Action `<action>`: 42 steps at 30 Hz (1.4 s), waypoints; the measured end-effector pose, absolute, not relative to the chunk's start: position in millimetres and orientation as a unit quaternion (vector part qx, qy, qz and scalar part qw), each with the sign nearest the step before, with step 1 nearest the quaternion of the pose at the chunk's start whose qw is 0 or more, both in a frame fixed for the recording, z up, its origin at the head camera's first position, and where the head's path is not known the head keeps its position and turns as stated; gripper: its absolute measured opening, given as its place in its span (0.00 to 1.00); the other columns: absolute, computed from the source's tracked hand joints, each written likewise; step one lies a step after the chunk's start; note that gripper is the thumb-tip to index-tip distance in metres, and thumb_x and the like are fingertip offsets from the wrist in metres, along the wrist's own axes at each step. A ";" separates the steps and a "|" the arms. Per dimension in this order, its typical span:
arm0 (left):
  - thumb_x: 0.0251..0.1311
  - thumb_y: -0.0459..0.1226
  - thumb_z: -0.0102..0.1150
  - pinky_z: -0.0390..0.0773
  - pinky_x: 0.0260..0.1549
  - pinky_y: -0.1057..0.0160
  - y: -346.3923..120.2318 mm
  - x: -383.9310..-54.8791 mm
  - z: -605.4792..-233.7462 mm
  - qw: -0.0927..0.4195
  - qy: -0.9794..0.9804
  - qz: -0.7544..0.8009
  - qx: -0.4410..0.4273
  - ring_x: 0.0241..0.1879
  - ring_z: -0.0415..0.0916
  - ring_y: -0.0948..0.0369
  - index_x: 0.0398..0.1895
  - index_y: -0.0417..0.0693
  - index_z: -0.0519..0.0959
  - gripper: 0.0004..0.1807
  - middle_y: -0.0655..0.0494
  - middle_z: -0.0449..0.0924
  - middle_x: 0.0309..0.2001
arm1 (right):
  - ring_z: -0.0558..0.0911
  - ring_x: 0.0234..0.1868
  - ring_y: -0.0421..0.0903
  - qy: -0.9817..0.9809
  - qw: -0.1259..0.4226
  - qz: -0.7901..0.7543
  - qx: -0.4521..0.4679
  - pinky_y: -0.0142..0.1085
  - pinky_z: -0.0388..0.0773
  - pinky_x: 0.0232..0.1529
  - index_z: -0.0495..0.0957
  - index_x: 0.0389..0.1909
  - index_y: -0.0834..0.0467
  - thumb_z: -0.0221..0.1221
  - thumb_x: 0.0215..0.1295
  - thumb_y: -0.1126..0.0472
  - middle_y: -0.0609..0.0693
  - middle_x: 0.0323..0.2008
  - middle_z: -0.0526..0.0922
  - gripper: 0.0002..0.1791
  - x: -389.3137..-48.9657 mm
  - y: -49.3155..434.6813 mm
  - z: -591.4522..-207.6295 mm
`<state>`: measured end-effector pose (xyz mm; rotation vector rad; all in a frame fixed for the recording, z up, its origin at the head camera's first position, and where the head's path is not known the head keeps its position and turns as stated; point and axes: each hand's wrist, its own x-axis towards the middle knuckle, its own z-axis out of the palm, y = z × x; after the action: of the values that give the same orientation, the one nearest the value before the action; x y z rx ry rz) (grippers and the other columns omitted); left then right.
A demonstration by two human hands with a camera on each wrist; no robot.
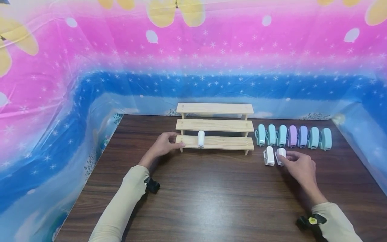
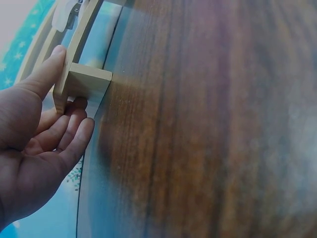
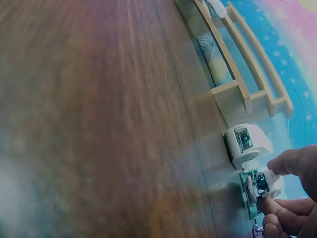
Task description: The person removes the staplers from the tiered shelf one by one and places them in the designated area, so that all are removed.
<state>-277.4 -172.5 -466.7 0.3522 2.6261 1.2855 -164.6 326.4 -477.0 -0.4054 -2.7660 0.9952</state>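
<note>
My left hand (image 1: 163, 144) grips the left end of a three-step wooden display stand (image 1: 223, 142), thumb on top of the lowest board. In the left wrist view the fingers curl under the board's end (image 2: 86, 79). One white plastic clip (image 1: 201, 138) stands on that lowest step, left of its middle. At the right, my right hand (image 1: 301, 167) pinches another white clip (image 1: 281, 156) between thumb and fingers. A further white clip (image 1: 269, 156) stands just left of it. In the right wrist view, metal parts show inside the pinched clip (image 3: 261, 183).
Behind the white clips stands a row of several clips, with turquoise ones (image 1: 271, 135), a pink-purple one (image 1: 292, 136) and a lavender one (image 1: 302, 136). The brown wooden table (image 1: 199, 201) meets a colourful patterned cloth (image 1: 145, 84) at the back and sides.
</note>
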 end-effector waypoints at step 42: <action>0.63 0.45 0.72 0.83 0.40 0.58 -172.4 -278.6 -467.2 0.095 0.882 0.443 0.128 0.48 0.83 0.51 0.62 0.34 0.76 0.32 0.40 0.85 0.52 | 0.86 0.38 0.55 -0.935 0.139 0.323 -0.051 0.37 0.74 0.30 0.82 0.58 0.61 0.65 0.65 0.38 0.60 0.42 0.89 0.33 -183.6 294.5 -420.5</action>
<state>-278.6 -172.4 -467.2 0.3808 2.6149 1.3135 -183.6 294.5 -420.5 -0.1461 -2.7013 0.9342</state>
